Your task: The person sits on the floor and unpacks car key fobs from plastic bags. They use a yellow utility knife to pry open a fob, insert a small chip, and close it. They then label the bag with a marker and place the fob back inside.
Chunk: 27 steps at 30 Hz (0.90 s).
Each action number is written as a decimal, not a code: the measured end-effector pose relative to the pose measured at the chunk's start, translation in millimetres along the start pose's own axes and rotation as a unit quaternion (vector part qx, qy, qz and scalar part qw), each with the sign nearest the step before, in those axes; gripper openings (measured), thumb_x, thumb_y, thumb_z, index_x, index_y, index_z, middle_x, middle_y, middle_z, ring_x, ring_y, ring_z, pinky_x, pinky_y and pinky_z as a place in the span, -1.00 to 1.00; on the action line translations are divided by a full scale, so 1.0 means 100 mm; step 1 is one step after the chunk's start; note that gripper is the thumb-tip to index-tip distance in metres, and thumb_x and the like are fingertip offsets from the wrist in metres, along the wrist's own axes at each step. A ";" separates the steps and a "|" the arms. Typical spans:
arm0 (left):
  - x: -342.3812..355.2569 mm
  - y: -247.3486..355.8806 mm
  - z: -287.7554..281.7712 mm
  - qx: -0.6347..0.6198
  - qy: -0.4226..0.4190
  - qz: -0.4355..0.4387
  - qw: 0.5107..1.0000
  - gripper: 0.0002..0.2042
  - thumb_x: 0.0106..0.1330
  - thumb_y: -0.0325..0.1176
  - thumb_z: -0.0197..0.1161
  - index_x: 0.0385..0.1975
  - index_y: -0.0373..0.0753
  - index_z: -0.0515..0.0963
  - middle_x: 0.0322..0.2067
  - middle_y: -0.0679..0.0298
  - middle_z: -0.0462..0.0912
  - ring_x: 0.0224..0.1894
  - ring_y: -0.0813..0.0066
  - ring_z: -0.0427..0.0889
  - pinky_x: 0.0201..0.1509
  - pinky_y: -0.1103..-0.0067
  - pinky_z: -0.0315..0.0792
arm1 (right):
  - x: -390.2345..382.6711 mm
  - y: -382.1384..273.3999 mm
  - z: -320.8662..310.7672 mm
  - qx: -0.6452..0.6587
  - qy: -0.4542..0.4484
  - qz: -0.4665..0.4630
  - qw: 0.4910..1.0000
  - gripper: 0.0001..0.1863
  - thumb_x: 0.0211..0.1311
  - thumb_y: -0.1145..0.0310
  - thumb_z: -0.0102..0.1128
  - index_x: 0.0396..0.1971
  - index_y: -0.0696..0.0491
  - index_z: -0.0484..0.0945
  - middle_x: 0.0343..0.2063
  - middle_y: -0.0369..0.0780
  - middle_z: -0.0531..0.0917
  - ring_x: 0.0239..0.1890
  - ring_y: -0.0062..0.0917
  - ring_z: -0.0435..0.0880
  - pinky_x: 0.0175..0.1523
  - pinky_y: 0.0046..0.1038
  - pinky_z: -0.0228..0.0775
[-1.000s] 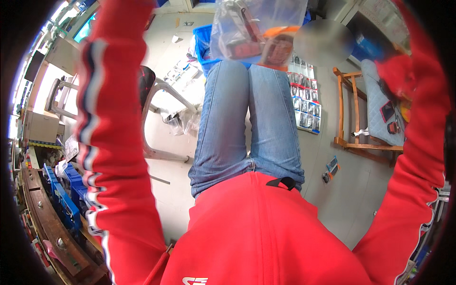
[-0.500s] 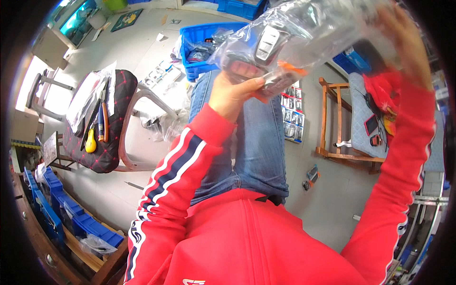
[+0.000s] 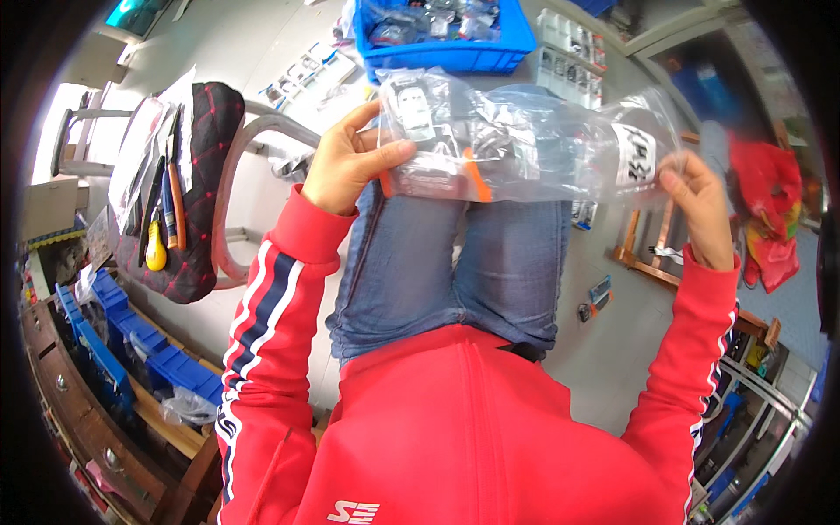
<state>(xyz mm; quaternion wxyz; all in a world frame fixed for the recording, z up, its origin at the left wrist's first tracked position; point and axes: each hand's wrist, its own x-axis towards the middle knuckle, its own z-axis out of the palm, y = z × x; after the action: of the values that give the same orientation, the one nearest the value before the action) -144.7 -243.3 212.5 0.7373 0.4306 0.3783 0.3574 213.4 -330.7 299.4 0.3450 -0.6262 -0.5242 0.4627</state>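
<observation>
A clear plastic bag [image 3: 556,153] is stretched sideways above my thighs. Its left part holds several car key fobs, one silver-faced [image 3: 411,109], along with a strip of orange. Near the right end there is a white label [image 3: 636,156] with dark handwriting. My left hand [image 3: 354,157] grips the filled end, thumb in front and fingers behind. With thumb and fingertips, my right hand [image 3: 700,201] pinches the other end, which looks flat and slack.
Beyond my knees stands a blue crate [image 3: 446,57] of bagged items. White trays [image 3: 569,66] of small parts lie right of it. A padded chair [image 3: 197,210] at left carries tools, including a yellow-handled one [image 3: 156,249]. Small packets [image 3: 597,297] lie on the floor.
The bag has come down and nearer from high at the right and is now level and spread out. My right hand has lowered; my left has shifted left.
</observation>
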 end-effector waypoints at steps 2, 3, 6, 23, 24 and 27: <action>-0.02 -0.01 -0.05 0.053 -0.007 0.001 0.999 -0.34 0.03 -0.63 0.24 0.15 -0.51 0.06 -0.22 0.03 0.55 -0.23 0.43 0.57 -0.13 0.62 0.44 | -0.05 0.06 0.05 -0.038 -0.010 0.100 0.994 -0.67 0.09 0.31 0.16 -0.18 0.18 0.43 -0.32 -0.22 0.58 -0.26 -0.57 0.55 -0.11 -0.55 0.33; -0.03 -0.02 -0.06 0.057 -0.007 0.007 0.998 -0.32 0.02 -0.64 0.24 0.15 -0.51 0.05 -0.22 0.03 0.55 -0.23 0.44 0.56 -0.14 0.63 0.44 | -0.09 0.08 0.06 -0.031 -0.011 0.059 0.998 -0.63 0.08 0.31 0.17 -0.15 0.19 0.42 -0.30 -0.22 0.58 -0.24 -0.57 0.54 -0.09 -0.56 0.32; -0.05 -0.01 -0.04 0.076 0.010 0.030 0.997 -0.31 -0.01 -0.66 0.26 0.15 -0.53 0.05 -0.27 0.05 0.57 -0.27 0.47 0.57 -0.21 0.66 0.45 | -0.18 0.06 -0.02 -0.032 0.008 0.023 0.999 -0.49 0.01 0.31 0.21 -0.01 0.21 0.37 -0.22 -0.18 0.56 -0.16 -0.56 0.50 -0.02 -0.55 0.29; 0.04 0.02 -0.01 0.150 0.038 0.056 0.986 -0.63 0.16 -0.42 0.19 -0.05 -0.44 0.38 -0.36 0.23 0.57 -0.33 0.59 0.54 -0.24 0.68 0.42 | 0.28 0.42 0.34 0.207 -0.216 0.068 0.952 -0.62 0.11 0.36 0.08 -0.11 0.28 0.43 -0.04 -0.02 0.47 -0.16 -0.45 0.57 -0.18 -0.54 0.45; 0.08 0.01 0.00 0.197 0.081 0.093 0.973 -0.67 0.18 -0.38 0.18 -0.10 -0.42 0.42 -0.39 0.24 0.58 -0.34 0.59 0.54 -0.26 0.68 0.42 | 0.31 0.43 0.45 0.235 -0.227 0.073 0.942 -0.57 0.09 0.34 0.09 -0.07 0.28 0.39 -0.03 0.02 0.45 -0.24 -0.46 0.59 -0.25 -0.56 0.45; 0.25 0.01 0.01 0.202 0.147 0.148 0.957 -0.75 0.21 -0.28 0.17 -0.26 -0.35 0.53 -0.46 0.31 0.57 -0.44 0.67 0.50 -0.42 0.72 0.40 | 0.35 0.40 0.73 0.311 -0.237 0.124 0.912 -0.46 0.06 0.35 0.11 0.04 0.27 0.28 -0.03 0.09 0.43 -0.47 -0.52 0.61 -0.46 -0.60 0.44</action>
<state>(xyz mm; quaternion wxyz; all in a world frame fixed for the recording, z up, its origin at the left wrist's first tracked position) -132.7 -222.0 207.5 0.5103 0.5646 0.4787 0.4377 158.8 -308.5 230.3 0.3284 -0.4190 -0.3381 0.7761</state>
